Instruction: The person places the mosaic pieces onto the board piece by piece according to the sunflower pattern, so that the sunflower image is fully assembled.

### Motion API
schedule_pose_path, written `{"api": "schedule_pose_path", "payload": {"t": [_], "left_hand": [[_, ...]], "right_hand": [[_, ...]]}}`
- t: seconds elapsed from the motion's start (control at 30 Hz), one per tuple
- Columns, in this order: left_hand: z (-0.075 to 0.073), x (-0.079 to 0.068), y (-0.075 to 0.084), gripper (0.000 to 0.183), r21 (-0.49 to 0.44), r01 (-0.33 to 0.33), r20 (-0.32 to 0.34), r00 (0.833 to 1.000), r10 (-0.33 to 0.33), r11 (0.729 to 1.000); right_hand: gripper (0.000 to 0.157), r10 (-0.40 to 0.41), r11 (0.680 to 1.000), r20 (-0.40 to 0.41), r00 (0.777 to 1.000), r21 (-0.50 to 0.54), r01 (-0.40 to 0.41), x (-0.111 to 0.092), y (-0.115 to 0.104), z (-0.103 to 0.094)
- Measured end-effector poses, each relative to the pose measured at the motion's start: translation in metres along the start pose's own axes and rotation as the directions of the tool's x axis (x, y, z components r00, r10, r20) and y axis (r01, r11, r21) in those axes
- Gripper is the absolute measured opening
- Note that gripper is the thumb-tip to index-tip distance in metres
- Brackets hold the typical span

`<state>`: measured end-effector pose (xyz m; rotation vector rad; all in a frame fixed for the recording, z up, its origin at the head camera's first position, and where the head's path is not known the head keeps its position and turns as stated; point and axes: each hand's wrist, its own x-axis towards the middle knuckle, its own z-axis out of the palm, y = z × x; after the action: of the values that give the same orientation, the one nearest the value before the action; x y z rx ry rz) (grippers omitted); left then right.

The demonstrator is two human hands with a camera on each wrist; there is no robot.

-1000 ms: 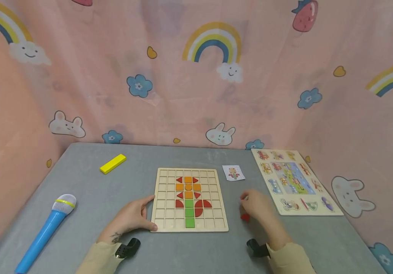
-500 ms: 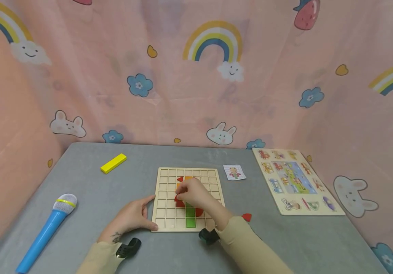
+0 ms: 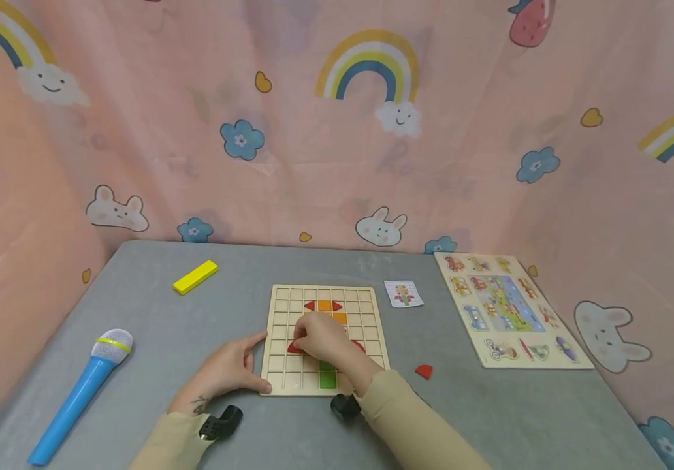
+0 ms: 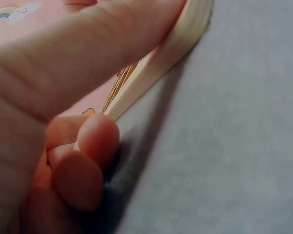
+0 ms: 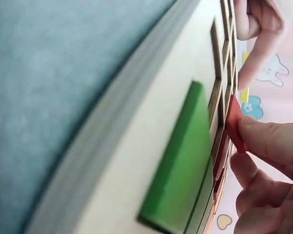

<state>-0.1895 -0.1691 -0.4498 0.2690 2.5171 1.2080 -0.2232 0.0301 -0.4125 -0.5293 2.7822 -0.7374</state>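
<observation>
In the head view, my left hand [image 3: 228, 369] rests at the left side of a square wooden grid board [image 3: 282, 365], its thumb at the near corner and a finger further up that side. The left wrist view has the thumb against the board's pale edge [image 4: 173, 51]. My right hand [image 3: 320, 334] is over the board, pinching a red quarter-circle piece [image 5: 236, 124] between thumb and finger, low over the grid left of the green squares [image 3: 328, 375]. Red triangles [image 3: 337, 305] and orange squares [image 3: 324, 305] sit further up; the right hand hides the pattern's middle.
Another red quarter-circle piece [image 3: 424, 371] lies on the grey table right of the board. Behind it is a small pattern card [image 3: 404, 294]. A picture puzzle board [image 3: 484, 349] lies at the right; a yellow bar [image 3: 195, 277] and a blue toy microphone [image 3: 72, 408] lie left.
My right hand has gone from the loose red pieces at the right onto the board, carrying one red piece, then slightly left and down. The left hand has stayed at the board's side.
</observation>
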Motion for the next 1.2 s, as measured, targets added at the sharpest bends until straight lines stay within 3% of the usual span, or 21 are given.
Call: {"api": "schedule_pose_path", "payload": {"t": [0.3, 0.47, 0.6, 0.8, 0.93, 1.2], "left_hand": [[0.001, 0.000, 0.002, 0.107, -0.001, 0.012, 0.003, 1.000, -0.012, 1.000], [0.001, -0.001, 0.003, 0.107, 0.002, 0.017, 0.007, 1.000, -0.017, 1.000], [0.001, -0.001, 0.004, 0.107, -0.004, 0.020, 0.011, 1.000, -0.020, 1.000], [0.002, 0.000, 0.005, 0.107, -0.002, 0.036, 0.008, 0.999, -0.036, 0.999], [0.001, 0.001, 0.006, 0.107, 0.000, 0.049, 0.000, 0.999, -0.049, 0.999], [0.000, 0.000, 0.004, 0.108, -0.004, 0.055, -0.004, 0.998, -0.055, 0.998]], "right_hand": [[0.010, -0.016, 0.991, 0.008, 1.000, -0.136, 0.017, 0.000, -0.001, 0.003], [0.012, -0.019, 0.993, 0.007, 1.000, -0.119, 0.019, -0.004, 0.002, -0.002], [0.013, 0.026, 0.996, -0.035, 0.999, -0.088, -0.029, -0.014, 0.010, -0.019], [0.018, 0.162, 0.986, -0.117, 0.980, -0.023, -0.165, -0.037, 0.042, -0.060], [0.020, 0.246, 0.964, -0.139, 0.959, -0.071, -0.257, -0.058, 0.072, -0.079], [0.023, 0.322, 0.916, -0.115, 0.940, -0.213, -0.340, -0.100, 0.112, -0.077]]}}
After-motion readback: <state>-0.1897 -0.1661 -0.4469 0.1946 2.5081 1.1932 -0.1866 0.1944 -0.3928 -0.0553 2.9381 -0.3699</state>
